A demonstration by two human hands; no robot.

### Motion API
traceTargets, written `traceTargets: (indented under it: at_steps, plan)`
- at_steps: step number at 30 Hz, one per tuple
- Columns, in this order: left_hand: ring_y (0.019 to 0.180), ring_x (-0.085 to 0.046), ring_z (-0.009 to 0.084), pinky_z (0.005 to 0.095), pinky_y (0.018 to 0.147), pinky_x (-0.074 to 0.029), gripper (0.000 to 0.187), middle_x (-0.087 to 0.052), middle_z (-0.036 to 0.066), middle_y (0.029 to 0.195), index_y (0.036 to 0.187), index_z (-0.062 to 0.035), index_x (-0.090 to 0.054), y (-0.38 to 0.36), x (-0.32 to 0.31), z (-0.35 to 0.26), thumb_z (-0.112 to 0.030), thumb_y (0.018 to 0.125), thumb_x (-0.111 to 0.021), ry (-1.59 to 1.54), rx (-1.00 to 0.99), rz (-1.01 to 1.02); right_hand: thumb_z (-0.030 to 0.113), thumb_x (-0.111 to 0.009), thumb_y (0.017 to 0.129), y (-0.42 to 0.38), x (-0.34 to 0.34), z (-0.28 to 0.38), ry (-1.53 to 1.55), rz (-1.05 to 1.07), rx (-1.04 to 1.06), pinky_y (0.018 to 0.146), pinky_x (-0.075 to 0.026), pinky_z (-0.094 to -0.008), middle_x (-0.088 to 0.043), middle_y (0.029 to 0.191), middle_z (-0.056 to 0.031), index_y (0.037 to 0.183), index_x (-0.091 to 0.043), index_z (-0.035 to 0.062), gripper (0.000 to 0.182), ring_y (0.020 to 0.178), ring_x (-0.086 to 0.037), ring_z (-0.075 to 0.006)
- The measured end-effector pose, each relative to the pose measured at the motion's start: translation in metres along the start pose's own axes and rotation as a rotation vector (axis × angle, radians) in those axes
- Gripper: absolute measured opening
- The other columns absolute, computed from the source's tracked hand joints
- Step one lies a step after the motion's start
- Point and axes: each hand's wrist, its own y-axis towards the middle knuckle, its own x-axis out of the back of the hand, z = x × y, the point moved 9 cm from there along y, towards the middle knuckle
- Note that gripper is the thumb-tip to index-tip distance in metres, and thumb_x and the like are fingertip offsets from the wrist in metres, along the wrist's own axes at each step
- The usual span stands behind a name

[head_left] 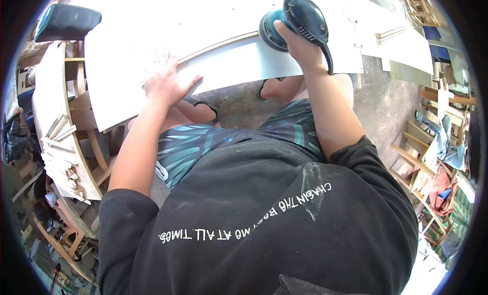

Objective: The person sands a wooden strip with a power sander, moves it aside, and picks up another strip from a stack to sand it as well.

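My right hand [303, 47] is wrapped round a teal and black power sander [305, 18], at the upper right of the white work surface [239, 66]. Under the sander's pad lies one end of a thin wooden strip [218, 44], which runs leftward across the surface. My left hand [172, 80] rests flat with its fingers spread, at the strip's left end. The bright glare hides part of its fingertips and the strip's far end there.
A dark speaker-like box [68, 22] stands at the upper left. Wood pieces [60, 132] lie on a board at the left. Thin sticks [390, 34] are on a panel at the right. Wooden frames and cloths [443, 193] crowd the far right.
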Motion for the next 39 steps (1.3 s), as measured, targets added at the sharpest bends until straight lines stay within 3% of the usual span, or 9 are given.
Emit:
traceTargets:
  at_steps: [3, 7, 11, 15, 20, 25, 29, 33, 39]
  plan:
    - [0.138, -0.053, 0.0440, 0.0529, 0.110, -0.048, 0.096, -0.053, 0.026, 0.154, 0.141, 0.0006, -0.059, 0.001, -0.002, 0.001, -0.075, 0.084, -0.069, 0.001, 0.002, 0.006, 0.044, -0.083, 0.083, 0.011, -0.041, -0.034, 0.063, 0.107, -0.116, 0.094, -0.057, -0.0372, -0.077, 0.109, -0.0071, 0.117, -0.074, 0.0114, 0.049, 0.101, -0.072, -0.0194]
    - [0.138, -0.054, 0.0436, 0.0538, 0.111, -0.047, 0.095, -0.053, 0.025, 0.154, 0.147, -0.0026, -0.056, 0.001, -0.008, 0.006, -0.073, 0.086, -0.068, -0.020, 0.089, 0.133, 0.038, -0.086, 0.077, -0.017, -0.077, 0.030, 0.281, 0.161, -0.051, 0.087, -0.060, -0.0330, -0.076, 0.101, -0.0030, 0.114, -0.069, 0.0097, 0.050, 0.091, -0.072, -0.0148]
    - [0.143, -0.050, 0.0449, 0.0545, 0.115, -0.043, 0.098, -0.050, 0.024, 0.158, 0.154, -0.0044, -0.050, 0.003, -0.011, 0.005, -0.072, 0.086, -0.068, -0.093, 0.095, 0.104, 0.032, -0.082, 0.073, -0.033, -0.105, 0.076, 0.217, 0.088, 0.205, 0.097, -0.057, -0.0428, -0.074, 0.110, -0.0137, 0.119, -0.068, 0.0137, 0.052, 0.105, -0.071, -0.0349]
    - [0.152, -0.041, 0.0428, 0.0502, 0.121, -0.038, 0.096, -0.042, 0.020, 0.166, 0.162, -0.0088, -0.041, 0.006, -0.019, 0.006, -0.067, 0.090, -0.067, 0.073, 0.018, 0.074, 0.034, -0.083, 0.071, -0.030, -0.106, 0.089, 0.014, 0.072, 0.255, 0.099, -0.056, -0.0442, -0.072, 0.115, -0.0152, 0.117, -0.068, 0.0135, 0.052, 0.109, -0.070, -0.0364]
    - [0.154, -0.036, 0.0449, 0.0537, 0.123, -0.034, 0.094, -0.042, 0.021, 0.166, 0.162, -0.0099, -0.043, 0.004, -0.011, 0.004, -0.066, 0.091, -0.067, 0.072, 0.041, 0.069, 0.035, -0.088, 0.070, -0.005, -0.064, 0.029, 0.278, 0.018, 0.004, 0.092, -0.059, -0.0353, -0.077, 0.107, -0.0088, 0.115, -0.070, 0.0126, 0.054, 0.097, -0.073, -0.0207]
    - [0.155, -0.036, 0.0440, 0.0548, 0.124, -0.032, 0.093, -0.041, 0.020, 0.167, 0.161, -0.0110, -0.045, 0.002, -0.007, 0.004, -0.066, 0.090, -0.066, 0.058, 0.036, 0.042, 0.037, -0.086, 0.076, 0.016, -0.025, 0.003, -0.003, -0.051, 0.078, 0.091, -0.058, -0.0346, -0.077, 0.102, -0.0090, 0.112, -0.074, 0.0101, 0.046, 0.095, -0.073, -0.0188]
    - [0.155, -0.035, 0.0433, 0.0538, 0.125, -0.031, 0.094, -0.041, 0.020, 0.167, 0.162, -0.0101, -0.043, 0.004, -0.006, 0.002, -0.066, 0.090, -0.067, 0.055, 0.036, 0.036, 0.039, -0.087, 0.072, -0.010, -0.047, 0.026, 0.230, 0.030, -0.024, 0.092, -0.058, -0.0375, -0.077, 0.106, -0.0109, 0.118, -0.071, 0.0107, 0.057, 0.097, -0.074, -0.0220]
    - [0.155, -0.035, 0.0430, 0.0533, 0.125, -0.030, 0.095, -0.041, 0.020, 0.167, 0.162, -0.0077, -0.042, 0.004, -0.013, 0.007, -0.066, 0.091, -0.066, 0.031, 0.065, 0.074, 0.038, -0.086, 0.069, -0.016, -0.106, 0.061, 0.056, 0.113, 0.199, 0.095, -0.058, -0.0423, -0.075, 0.109, -0.0151, 0.115, -0.069, 0.0117, 0.056, 0.103, -0.072, -0.0333]
    - [0.154, -0.035, 0.0469, 0.0597, 0.123, -0.031, 0.072, -0.040, 0.018, 0.168, 0.161, -0.0079, -0.043, 0.003, -0.031, 0.023, -0.051, 0.104, -0.051, 0.016, 0.066, 0.014, 0.037, -0.079, 0.074, -0.030, -0.127, 0.105, -0.052, 0.081, 0.407, 0.098, -0.056, -0.0422, -0.073, 0.113, -0.0152, 0.114, -0.071, 0.0123, 0.048, 0.109, -0.068, -0.0355]
